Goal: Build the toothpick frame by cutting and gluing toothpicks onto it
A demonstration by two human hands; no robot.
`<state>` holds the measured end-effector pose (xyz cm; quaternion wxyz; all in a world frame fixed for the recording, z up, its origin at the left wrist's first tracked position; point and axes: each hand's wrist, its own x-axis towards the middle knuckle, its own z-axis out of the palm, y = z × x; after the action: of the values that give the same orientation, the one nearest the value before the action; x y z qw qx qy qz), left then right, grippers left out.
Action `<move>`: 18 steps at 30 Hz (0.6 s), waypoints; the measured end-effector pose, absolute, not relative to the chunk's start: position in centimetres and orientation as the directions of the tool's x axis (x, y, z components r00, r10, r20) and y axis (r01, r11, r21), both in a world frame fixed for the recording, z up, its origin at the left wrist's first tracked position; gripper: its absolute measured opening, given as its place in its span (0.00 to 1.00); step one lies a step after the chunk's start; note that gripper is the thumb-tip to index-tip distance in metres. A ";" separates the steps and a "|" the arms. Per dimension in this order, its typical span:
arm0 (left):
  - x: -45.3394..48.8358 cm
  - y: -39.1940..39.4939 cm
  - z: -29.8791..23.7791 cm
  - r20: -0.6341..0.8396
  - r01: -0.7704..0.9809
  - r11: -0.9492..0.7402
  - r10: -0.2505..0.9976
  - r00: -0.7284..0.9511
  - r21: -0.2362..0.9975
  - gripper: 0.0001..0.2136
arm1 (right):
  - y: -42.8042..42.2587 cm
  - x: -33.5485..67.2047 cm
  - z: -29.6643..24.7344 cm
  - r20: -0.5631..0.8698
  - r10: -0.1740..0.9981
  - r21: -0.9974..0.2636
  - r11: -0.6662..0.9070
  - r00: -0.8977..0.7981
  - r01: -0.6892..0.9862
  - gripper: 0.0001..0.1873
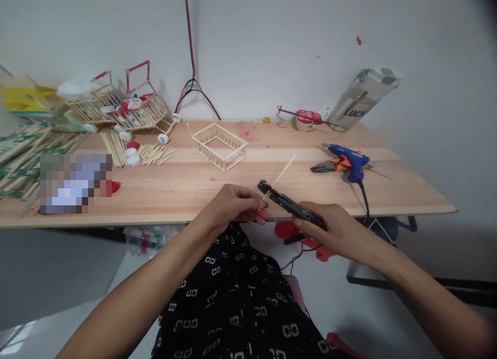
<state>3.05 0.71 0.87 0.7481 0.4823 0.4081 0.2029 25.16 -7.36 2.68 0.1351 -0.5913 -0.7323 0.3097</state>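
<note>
My left hand (pixel 233 206) pinches the lower end of a thin wooden stick (pixel 280 176) that points up and to the right. My right hand (pixel 334 229) grips a black cutting tool (pixel 289 204), and the tool's tip meets the stick close to my left fingers. Both hands hover at the front edge of the wooden table (pixel 240 193), above my lap. A small open box frame made of sticks (pixel 219 145) stands on the table behind my hands.
A blue glue gun (pixel 349 161) lies at the right beside pliers (pixel 324 167). Loose sticks (pixel 116 148), bottle caps (pixel 131 153) and two stick carts (pixel 124 106) crowd the left. A red paint cup (pixel 308 119) and a tilted carton (pixel 363 98) stand at the back right.
</note>
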 end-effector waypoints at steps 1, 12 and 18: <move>3.1 0.8 0.8 -0.418 0.094 0.455 0.692 0.588 0.885 0.04 | -7.4 25.2 2.7 -0.171 0.949 -0.617 0.107 -0.265 0.780 0.15; 2.9 1.9 0.7 -0.456 0.137 0.504 0.590 0.666 0.853 0.04 | -7.4 25.5 2.7 -0.204 0.941 -0.619 0.088 -0.269 0.780 0.15; 2.9 1.9 0.7 -0.455 0.147 0.494 0.592 0.665 0.857 0.05 | -7.4 25.6 2.7 -0.219 0.938 -0.645 0.069 -0.270 0.761 0.17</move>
<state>2.92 1.90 0.69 0.7747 0.4822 0.3829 0.1438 25.62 -7.36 2.66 0.1287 -0.5902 -0.7197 0.3424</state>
